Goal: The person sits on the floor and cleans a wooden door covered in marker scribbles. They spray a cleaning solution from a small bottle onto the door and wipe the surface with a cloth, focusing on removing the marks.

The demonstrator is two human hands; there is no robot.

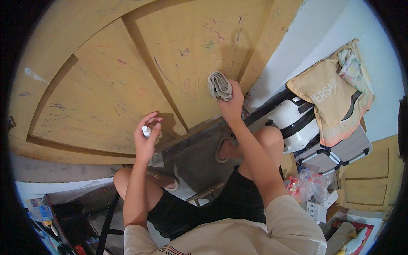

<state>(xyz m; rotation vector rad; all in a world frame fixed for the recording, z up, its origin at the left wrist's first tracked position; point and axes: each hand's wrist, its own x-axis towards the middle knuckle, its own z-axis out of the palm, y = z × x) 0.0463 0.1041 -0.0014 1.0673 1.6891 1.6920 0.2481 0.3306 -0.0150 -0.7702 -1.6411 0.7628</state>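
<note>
A yellow-brown panelled wooden door (105,83), marked with coloured scribbles, stands in front of me. My left hand (148,132) is closed around a small bottle with a white cap (146,131), close to the lower part of the door; most of the bottle is hidden by the fingers and palm. Farther right, my right hand (235,100) grips a folded grey cloth (220,86) in front of the right door panel. Whether the cloth touches the wood cannot be told. Pen-like lines (185,52) and reddish marks (218,32) lie on the panel above the cloth.
On the right are a white case (299,124) with black trim, a beige cushion (330,92), a folded grey table (350,143) and plastic bags (310,185). A low stool (208,193) shows between my legs. A shelf with bottles (41,213) stands at lower left.
</note>
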